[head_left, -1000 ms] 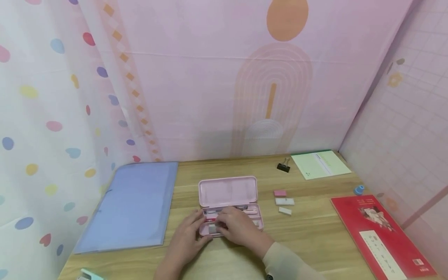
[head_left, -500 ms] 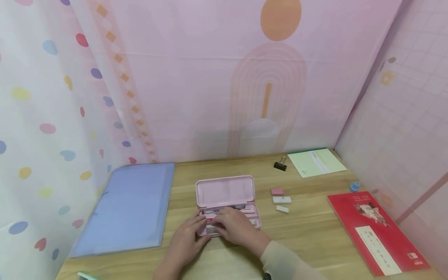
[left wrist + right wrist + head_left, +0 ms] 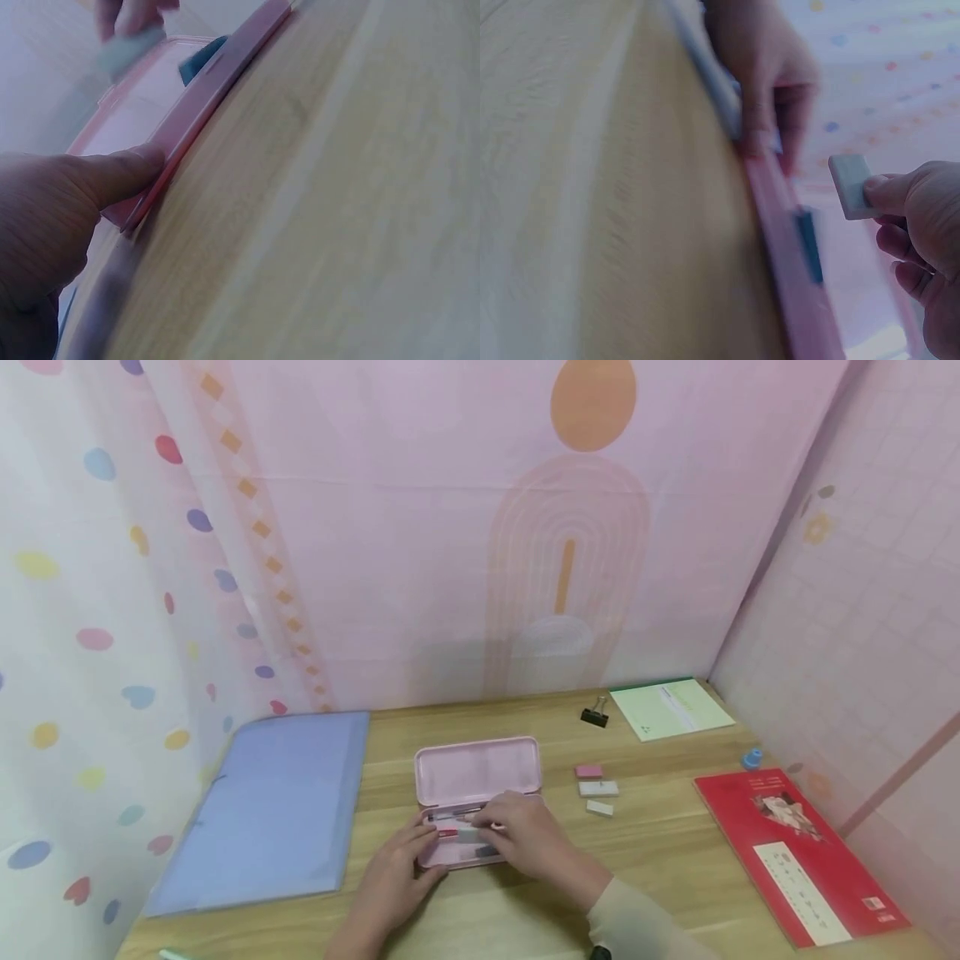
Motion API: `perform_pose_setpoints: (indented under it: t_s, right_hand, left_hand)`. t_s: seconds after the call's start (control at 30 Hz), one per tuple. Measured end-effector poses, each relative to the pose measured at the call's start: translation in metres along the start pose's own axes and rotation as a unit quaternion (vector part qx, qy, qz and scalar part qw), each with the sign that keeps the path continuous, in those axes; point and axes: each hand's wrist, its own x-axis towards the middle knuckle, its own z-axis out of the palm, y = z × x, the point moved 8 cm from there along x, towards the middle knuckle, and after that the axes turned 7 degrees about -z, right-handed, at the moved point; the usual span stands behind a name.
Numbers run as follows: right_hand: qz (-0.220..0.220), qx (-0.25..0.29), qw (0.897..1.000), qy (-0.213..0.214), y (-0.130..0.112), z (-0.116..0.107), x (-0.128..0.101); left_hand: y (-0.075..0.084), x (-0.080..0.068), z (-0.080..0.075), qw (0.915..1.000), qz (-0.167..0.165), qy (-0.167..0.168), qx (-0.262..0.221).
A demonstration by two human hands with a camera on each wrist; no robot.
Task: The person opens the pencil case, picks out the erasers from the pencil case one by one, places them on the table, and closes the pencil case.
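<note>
An open pink pencil case [image 3: 477, 772] lies on the table with its lid folded back. My left hand [image 3: 393, 881] grips its left end, thumb [image 3: 124, 171] against the front wall. Above the case, my right hand [image 3: 536, 839] pinches a whitish-grey eraser [image 3: 849, 187] between thumb and fingers, apart from the case. Inside the front compartment sits a small dark teal block [image 3: 808, 244], its kind unclear. A pen [image 3: 450, 816] lies in the back compartment, and a small red piece [image 3: 447, 833] shows near the left fingers. My right hand hides the case's right part.
Right of the case lie a pink eraser [image 3: 588, 772] and two white ones [image 3: 597, 788]. Beyond are a black binder clip [image 3: 595, 717], green notebook [image 3: 671, 710], blue cone-shaped piece [image 3: 752, 759] and red book [image 3: 802, 852]. A blue folder [image 3: 277, 810] lies left.
My right hand has risen and shifted right from inside the case, bringing the eraser out and uncovering the dark block. The left hand stays at the case's end. The head view has turned slightly.
</note>
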Motion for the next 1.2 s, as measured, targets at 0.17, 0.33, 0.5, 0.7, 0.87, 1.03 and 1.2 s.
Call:
perform_pose_setpoints:
  t_s: [0.17, 0.33, 0.5, 0.7, 0.87, 1.03, 1.2]
  right_hand:
    - [0.090, 0.062, 0.994, 0.013, 0.031, -0.031, -0.024]
    - [0.174, 0.068, 0.982, 0.017, 0.075, -0.065, -0.072]
    - [0.240, 0.072, 0.968, 0.008, 0.110, -0.082, -0.119]
    - [0.254, 0.094, 0.963, -0.014, 0.130, -0.078, -0.144]
    - [0.252, 0.107, 0.961, -0.030, 0.136, -0.069, -0.146]
    - [0.234, 0.093, 0.967, -0.037, 0.136, -0.065, -0.144]
    - [0.227, 0.085, 0.969, -0.044, 0.137, -0.062, -0.144]
  left_hand:
    - [-0.004, 0.002, 0.002, 0.9996, -0.021, -0.019, 0.002]
    - [-0.002, 0.003, 0.006, 0.9993, -0.024, -0.028, 0.001]
    - [-0.005, 0.002, 0.008, 0.9989, -0.033, -0.032, 0.005]
    - [-0.008, 0.003, 0.010, 0.9985, -0.039, -0.037, 0.010]
    - [-0.009, 0.003, 0.010, 0.9972, -0.053, -0.051, 0.016]
    - [-0.009, 0.003, 0.011, 0.9969, -0.055, -0.056, 0.013]
    - [-0.007, 0.004, 0.010, 0.9972, -0.049, -0.055, 0.011]
